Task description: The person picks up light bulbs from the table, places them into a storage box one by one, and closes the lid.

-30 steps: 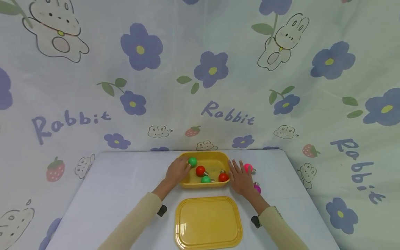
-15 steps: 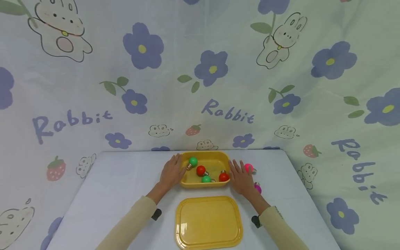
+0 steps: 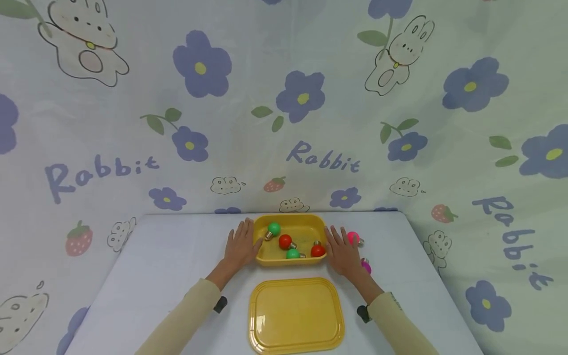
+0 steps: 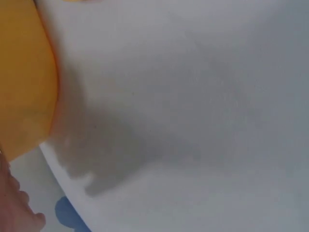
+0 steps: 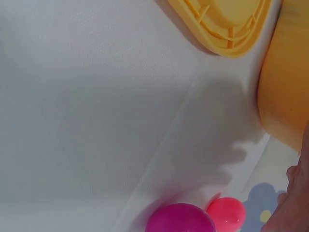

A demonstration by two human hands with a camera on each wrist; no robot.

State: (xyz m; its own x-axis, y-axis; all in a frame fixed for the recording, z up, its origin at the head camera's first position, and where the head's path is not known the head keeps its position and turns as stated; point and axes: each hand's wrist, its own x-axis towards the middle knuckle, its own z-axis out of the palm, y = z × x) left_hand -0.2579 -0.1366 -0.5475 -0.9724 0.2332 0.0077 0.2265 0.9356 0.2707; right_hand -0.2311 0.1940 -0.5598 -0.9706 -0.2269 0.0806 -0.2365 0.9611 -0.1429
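Observation:
A yellow rectangular box (image 3: 306, 231) stands at the back of the table with several small light bulbs inside: green bulbs (image 3: 274, 229) and red bulbs (image 3: 285, 241), all with metal screw bases. My left hand (image 3: 241, 246) lies along the box's left side, fingers straight and pointing away from me. On the opposite side, my right hand (image 3: 343, 252) has its fingers extended right at the right wall. In each wrist view only an edge of the hand shows beside the orange-yellow wall. Neither hand grips a bulb.
A flat yellow lid (image 3: 296, 315) lies in front of the box. Right of my right hand are a pink bulb (image 3: 353, 238) and a magenta bulb (image 3: 366, 267), both partly hidden by it. A patterned cloth (image 3: 248, 123) hangs behind the white table (image 3: 186, 256).
My left hand has come away from the green bulb inside the box and moved out to the box's left side, its fingers straightening. The right hand has stayed in place.

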